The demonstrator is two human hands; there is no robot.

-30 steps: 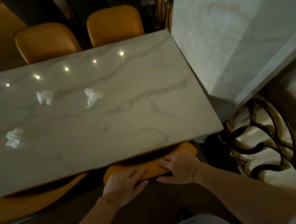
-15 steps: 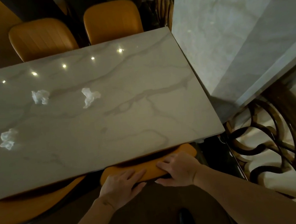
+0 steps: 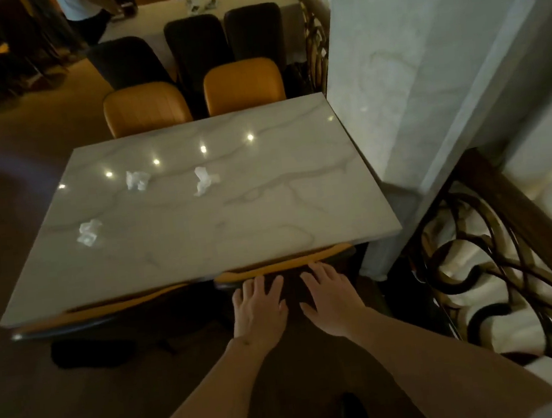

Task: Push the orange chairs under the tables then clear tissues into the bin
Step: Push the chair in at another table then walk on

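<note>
At the tabletop's (image 3: 268, 209) near edge, the left hand (image 3: 259, 307) and right hand (image 3: 328, 300) hover spread and empty just behind the tucked orange chair (image 3: 284, 265), three tissues (image 3: 205, 179) wait toward the left edge where a careless sweep could knock them floorward, and no writing is readable.

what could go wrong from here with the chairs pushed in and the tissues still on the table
The three tissues lie on the far left half of the marble table, away from both open hands; reaching across may mean leaning over the tucked-in orange chair. Light crumpled paper could slide off the glossy top. No bin is in view, so carried tissues may drop.
</note>
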